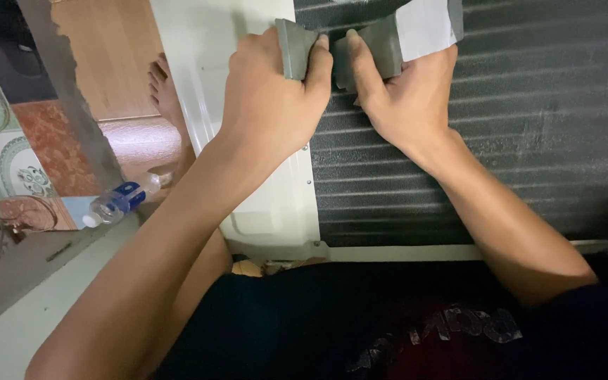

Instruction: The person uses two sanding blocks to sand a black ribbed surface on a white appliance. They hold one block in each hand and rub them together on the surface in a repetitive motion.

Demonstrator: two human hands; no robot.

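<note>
My left hand (276, 91) grips one end of a strip of grey tape (293, 48) pinched between thumb and fingers. My right hand (402, 88) holds the other part of the same grey tape (406, 35), which widens to a lighter grey piece at the top. Both hands press together over the dark finned coil (529, 127) of a white air-conditioner unit (276, 211), near its left edge. The thumbs almost touch each other.
A clear plastic water bottle (122, 199) with a blue label lies on the tiled floor at the left. A bare foot (165, 88) rests beside the unit's white casing. A pale ledge (29, 295) runs along the lower left. My dark shirt fills the bottom.
</note>
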